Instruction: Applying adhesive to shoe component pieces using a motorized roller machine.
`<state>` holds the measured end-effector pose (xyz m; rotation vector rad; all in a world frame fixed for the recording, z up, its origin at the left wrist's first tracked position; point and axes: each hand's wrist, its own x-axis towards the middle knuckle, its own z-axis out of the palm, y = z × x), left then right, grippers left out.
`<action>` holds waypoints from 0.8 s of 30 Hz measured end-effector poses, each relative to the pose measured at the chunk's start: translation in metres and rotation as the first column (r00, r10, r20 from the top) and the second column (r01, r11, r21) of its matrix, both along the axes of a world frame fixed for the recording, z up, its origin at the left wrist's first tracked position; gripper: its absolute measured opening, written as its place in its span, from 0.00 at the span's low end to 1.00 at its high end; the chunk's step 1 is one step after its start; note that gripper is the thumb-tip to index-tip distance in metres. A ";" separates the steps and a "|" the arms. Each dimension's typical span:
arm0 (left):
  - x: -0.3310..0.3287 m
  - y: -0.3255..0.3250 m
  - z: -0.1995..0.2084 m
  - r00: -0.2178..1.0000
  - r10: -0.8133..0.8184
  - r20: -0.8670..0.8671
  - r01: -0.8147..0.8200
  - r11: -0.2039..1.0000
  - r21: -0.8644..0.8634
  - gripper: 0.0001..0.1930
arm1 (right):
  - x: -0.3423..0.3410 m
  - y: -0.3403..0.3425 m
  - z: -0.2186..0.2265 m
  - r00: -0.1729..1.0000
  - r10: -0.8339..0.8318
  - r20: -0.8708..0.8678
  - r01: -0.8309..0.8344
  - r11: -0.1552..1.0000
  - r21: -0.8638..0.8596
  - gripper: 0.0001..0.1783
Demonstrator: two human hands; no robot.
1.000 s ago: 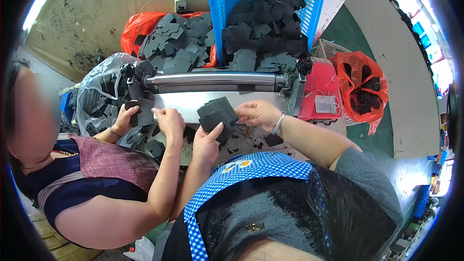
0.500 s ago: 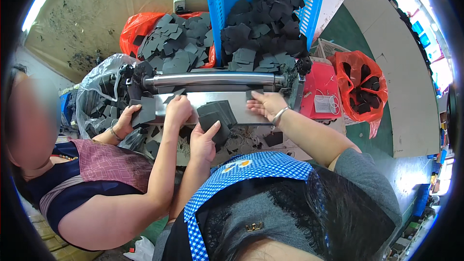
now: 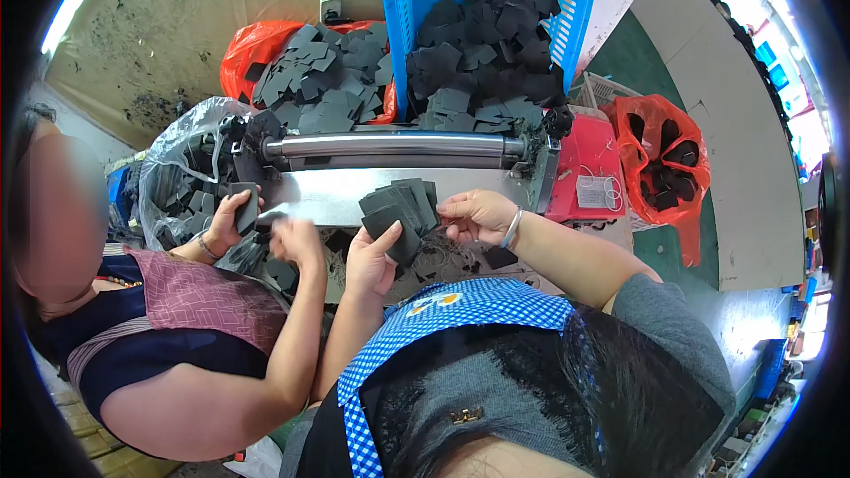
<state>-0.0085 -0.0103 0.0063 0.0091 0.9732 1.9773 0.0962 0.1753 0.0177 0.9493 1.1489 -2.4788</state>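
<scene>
A fanned stack of dark grey flat pieces is gripped in my left hand, thumb on top, in front of the roller machine. My right hand, with a bangle at its wrist, is closed at the stack's right edge, its fingertips pinching the outermost piece. Behind both hands lies the machine's pale metal plate, below a shiny steel roller. One dark piece shows under the roller at the left.
At my left a co-worker's hands hold similar pieces at the plate's left end. A blue basket heaped with dark pieces stands behind the machine. Red bags and a clear bag flank it. A red box sits right.
My right hand has drawn back from the plate near the roller to the stack in my left hand. The piece it held there is gone from view. The co-worker's right hand has moved back too.
</scene>
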 end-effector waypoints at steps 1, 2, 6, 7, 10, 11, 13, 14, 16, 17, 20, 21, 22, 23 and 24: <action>0.001 0.001 0.000 0.999 0.029 -0.039 -0.030 1.000 -0.006 0.11 | 0.000 0.002 -0.001 0.998 -0.009 0.057 0.002 0.992 0.129 0.07; 0.002 0.001 0.000 0.995 0.059 -0.077 -0.061 0.998 -0.027 0.11 | 0.000 0.004 -0.003 0.997 -0.017 0.076 -0.003 0.968 0.250 0.07; 0.002 0.002 0.000 0.985 0.103 -0.137 -0.112 0.992 -0.061 0.11 | -0.006 0.017 -0.011 0.958 -0.259 0.123 0.217 0.935 0.282 0.07; 0.002 0.002 0.001 0.985 0.105 -0.134 -0.114 0.992 -0.058 0.11 | -0.008 0.019 -0.012 0.936 -0.335 0.111 0.294 0.915 0.277 0.08; 0.001 0.002 0.001 0.991 0.094 -0.092 -0.099 0.994 -0.054 0.11 | -0.009 0.017 -0.013 0.957 -0.289 0.014 0.279 0.934 0.225 0.10; 0.001 0.002 0.000 0.992 0.087 -0.091 -0.091 0.995 -0.049 0.11 | -0.007 0.013 -0.012 0.983 -0.181 -0.025 0.182 0.961 0.209 0.10; 0.002 0.003 0.000 0.994 0.068 -0.085 -0.072 0.997 -0.040 0.11 | -0.003 0.003 -0.011 0.995 0.021 -0.103 -0.002 0.984 0.176 0.09; 0.002 0.003 -0.001 0.996 0.060 -0.062 -0.063 0.997 -0.039 0.11 | -0.002 0.000 -0.010 0.997 -0.016 -0.079 0.030 0.984 0.176 0.09; 0.003 0.003 -0.001 0.999 0.049 -0.024 -0.049 0.998 -0.026 0.11 | -0.002 -0.006 -0.010 0.992 -0.039 -0.124 0.055 0.991 0.126 0.08; 0.003 0.003 -0.001 0.999 0.048 -0.022 -0.048 0.998 -0.034 0.11 | -0.002 -0.007 -0.010 0.996 -0.083 -0.039 0.088 0.985 0.149 0.08; 0.003 0.002 -0.001 0.997 0.069 -0.044 -0.071 0.997 -0.042 0.11 | -0.005 -0.005 -0.014 0.958 -0.280 0.060 0.258 0.936 0.238 0.07; 0.003 0.001 -0.001 0.995 0.081 -0.061 -0.084 0.995 -0.048 0.11 | -0.007 -0.001 -0.015 0.930 -0.357 0.092 0.320 0.906 0.278 0.06; 0.002 0.002 -0.001 0.993 0.091 -0.079 -0.095 0.994 -0.050 0.11 | -0.007 0.001 -0.016 0.889 -0.433 0.150 0.372 0.872 0.318 0.06; 0.003 0.002 -0.001 0.993 0.089 -0.074 -0.093 0.994 -0.062 0.11 | -0.008 0.002 -0.018 0.859 -0.498 0.116 0.426 0.822 0.379 0.05; 0.003 0.002 -0.001 0.994 0.084 -0.069 -0.089 0.993 -0.072 0.11 | -0.008 0.004 -0.019 0.879 -0.467 0.102 0.404 0.840 0.362 0.05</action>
